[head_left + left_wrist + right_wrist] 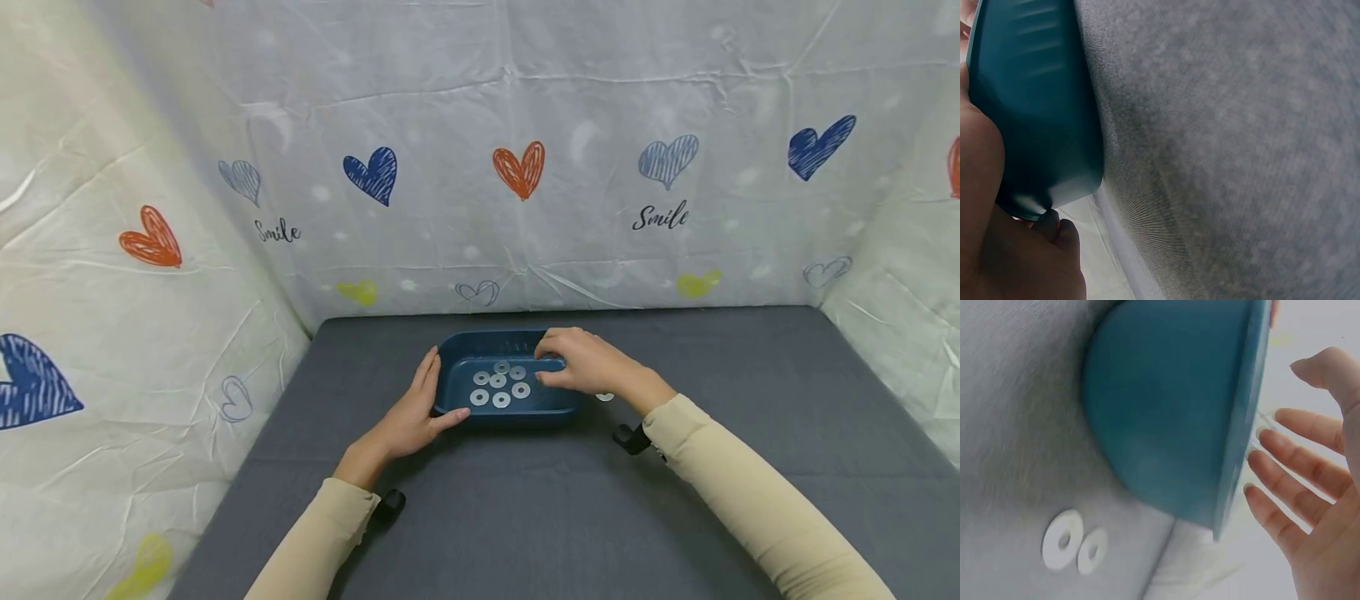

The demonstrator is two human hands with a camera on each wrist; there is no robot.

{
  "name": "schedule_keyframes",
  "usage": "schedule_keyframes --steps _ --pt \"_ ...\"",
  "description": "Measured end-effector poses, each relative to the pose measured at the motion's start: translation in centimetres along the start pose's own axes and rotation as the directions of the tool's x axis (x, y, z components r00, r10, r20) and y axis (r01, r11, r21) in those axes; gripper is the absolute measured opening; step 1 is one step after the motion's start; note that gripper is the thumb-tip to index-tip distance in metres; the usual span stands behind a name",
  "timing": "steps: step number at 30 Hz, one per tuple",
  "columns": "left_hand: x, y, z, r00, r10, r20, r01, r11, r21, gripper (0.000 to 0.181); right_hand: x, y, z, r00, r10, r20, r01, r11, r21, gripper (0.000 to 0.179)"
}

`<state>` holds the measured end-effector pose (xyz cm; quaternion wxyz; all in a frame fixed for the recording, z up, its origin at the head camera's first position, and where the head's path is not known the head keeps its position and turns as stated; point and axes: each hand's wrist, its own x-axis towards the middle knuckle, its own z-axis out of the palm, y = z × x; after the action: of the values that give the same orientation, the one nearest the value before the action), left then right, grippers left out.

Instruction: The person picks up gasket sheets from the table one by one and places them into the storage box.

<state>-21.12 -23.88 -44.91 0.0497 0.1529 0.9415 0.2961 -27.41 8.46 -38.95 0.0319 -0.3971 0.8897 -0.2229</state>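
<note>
A dark blue-green plastic tray (517, 343) sits on the table, with several flat metal washers (501, 406) lying loose on its bottom. My left hand (408, 423) holds the tray's left end, thumb at the front rim and fingers along the side. Over the tray's right end hovers my right hand (588, 362), thumb and fingers apart with nothing between them. In the right wrist view its fingers (1300, 462) spread loosely beside the rim. Two more washers (1051, 549) rest on the table outside the tray's right end, mostly hidden by the right hand in the head view.
A dark grey cloth covers the table (517, 508). White curtains (442, 242) printed with hearts hang behind the table and along both sides. A black strap (632, 438) shows at the right wrist, another strap (392, 505) at the left.
</note>
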Motion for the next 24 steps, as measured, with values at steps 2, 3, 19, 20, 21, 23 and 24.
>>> schedule_keyframes --steps 2,3,19,20,21,23,24 --pt "0.0 -0.1 0.0 1.0 0.005 -0.003 -0.005 1.0 0.005 0.11 -0.6 0.2 -0.5 1.0 -0.01 -0.018 0.01 1.0 0.001 0.032" --pt "0.1 -0.1 0.0 1.0 0.006 -0.005 -0.006 1.0 0.004 0.11 -0.9 0.3 -0.6 1.0 -0.012 -0.025 0.012 1.0 0.003 0.032" --pt "-0.1 -0.2 0.3 1.0 0.001 -0.009 -0.001 1.0 0.0 0.11 -4.6 2.6 -1.0 0.998 0.005 -0.06 -0.001 0.998 0.065 0.031" --pt "0.0 -0.2 0.3 1.0 0.002 -0.01 -0.002 1.0 -0.001 0.11 -4.8 2.7 -1.0 0.998 0.012 -0.063 -0.008 0.997 0.071 0.031" --pt "0.0 -0.3 0.3 1.0 0.003 -0.01 -0.003 1.0 -0.001 0.11 -5.0 2.9 -1.0 0.998 0.017 -0.067 -0.012 0.997 0.079 0.031" --pt "0.0 -0.2 0.2 1.0 0.002 -0.009 -0.002 1.0 -0.002 0.11 -5.5 3.4 -0.9 0.997 0.03 -0.075 -0.023 0.996 0.091 0.031" --pt "0.0 -0.2 0.1 1.0 0.004 -0.009 -0.004 1.0 -0.004 0.11 -5.7 3.6 -0.9 0.996 0.033 -0.079 -0.026 0.995 0.094 0.03"
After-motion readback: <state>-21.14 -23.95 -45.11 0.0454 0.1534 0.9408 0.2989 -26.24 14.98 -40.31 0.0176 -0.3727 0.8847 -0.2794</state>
